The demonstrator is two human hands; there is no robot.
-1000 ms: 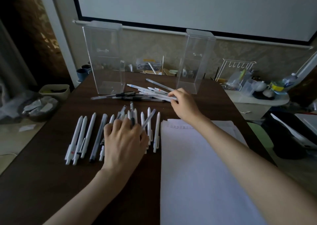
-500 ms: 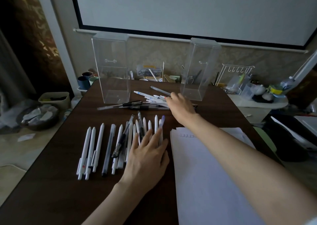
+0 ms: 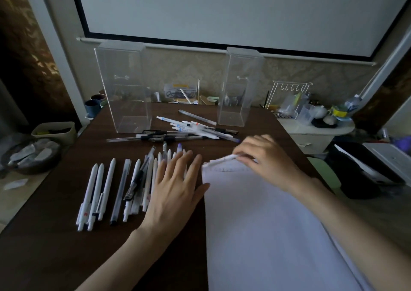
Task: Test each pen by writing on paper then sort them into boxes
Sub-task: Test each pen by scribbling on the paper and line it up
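Several white pens (image 3: 104,188) lie in a row on the dark table (image 3: 55,253), left of the white paper (image 3: 262,228). My left hand (image 3: 175,190) rests flat, fingers straight, on the right end of that row. My right hand (image 3: 264,159) pinches one white pen (image 3: 222,158) over the paper's top edge; it is motion-blurred. A loose heap of pens (image 3: 189,130) lies further back. Two tall clear boxes stand behind: the left box (image 3: 124,90) and the right box (image 3: 238,90).
A faint line of writing (image 3: 229,170) marks the top of the paper. Cups (image 3: 93,106) and desk clutter (image 3: 180,93) sit along the far table edge. A side shelf with a wire rack (image 3: 289,97) stands to the right, a bin (image 3: 53,130) on the floor left.
My right hand has come back from the far heap toward the paper with a white pen in its fingers. My left hand shifted right along the row of pens.
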